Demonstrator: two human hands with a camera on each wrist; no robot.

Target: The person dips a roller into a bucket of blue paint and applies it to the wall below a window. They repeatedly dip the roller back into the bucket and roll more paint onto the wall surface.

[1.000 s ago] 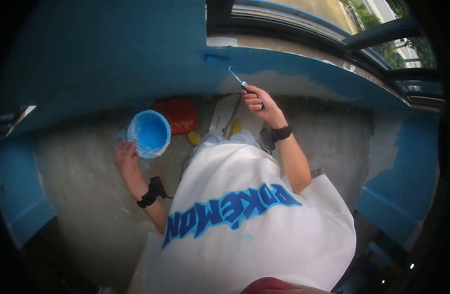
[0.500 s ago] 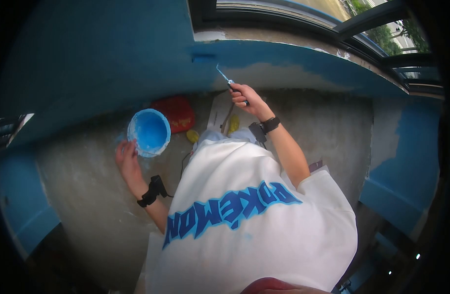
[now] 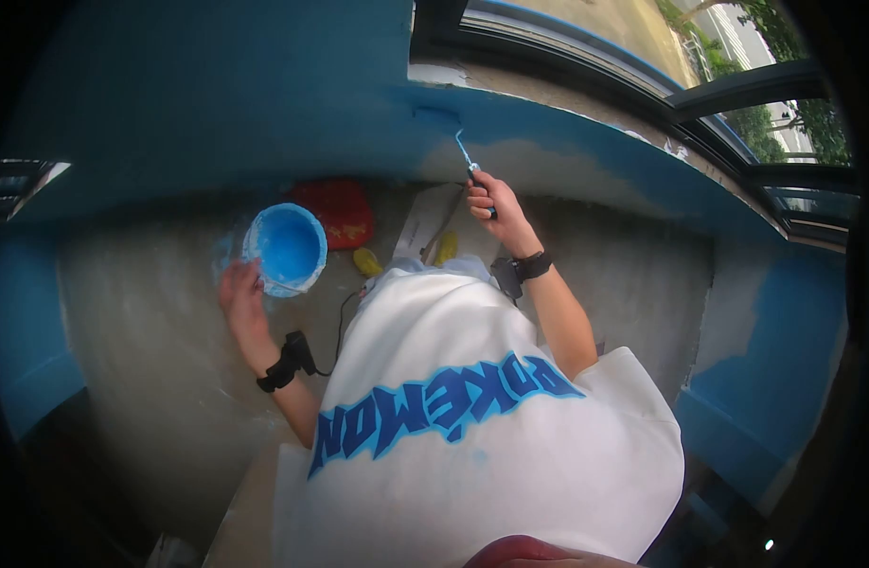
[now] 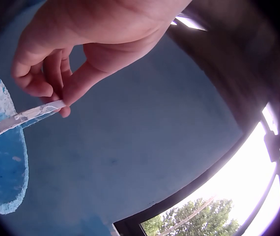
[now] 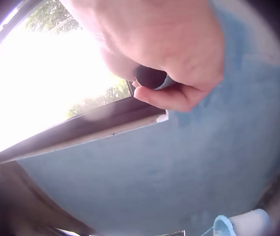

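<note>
- Blue-painted wall [image 3: 217, 104] fills the upper left of the head view; a grey unpainted patch [image 3: 548, 161] sits below the window sill, and the dark window frame [image 3: 586, 71] runs along the top right.
- Bare concrete floor [image 3: 141, 341] below, with paint smears beside the bucket.
- Right hand [image 3: 491, 204]: raised to the wall, fingers curled tight round the dark handle of a small paint roller [image 3: 470, 163]. The right wrist view shows the handle's butt end enclosed in the fist [image 5: 152, 77].
- Roller's long axis: runs from the fist up and slightly to the left in the head view, the thin metal shank pointing at the wall. Its head meets the wall at the boundary between blue paint and the grey patch; roller sleeve itself too small to resolve.
- Left hand [image 3: 240, 293]: down by the floor, at the near rim of the paint bucket [image 3: 285, 248]. In the left wrist view the thumb and curled fingers [image 4: 51, 81] pinch a thin, paint-flecked white strip [image 4: 17, 119], apparently the bucket's handle, which runs leftward out of frame.
- Bucket: stands upright on the floor, mouth up, interior coated bright blue, well apart from the roller.
- Red object [image 3: 338, 210] lies just behind the bucket against the wall; two yellow items [image 3: 366, 261] lie near the person's knees.
- White shirt with blue lettering [image 3: 453, 417] occupies the lower centre.
</note>
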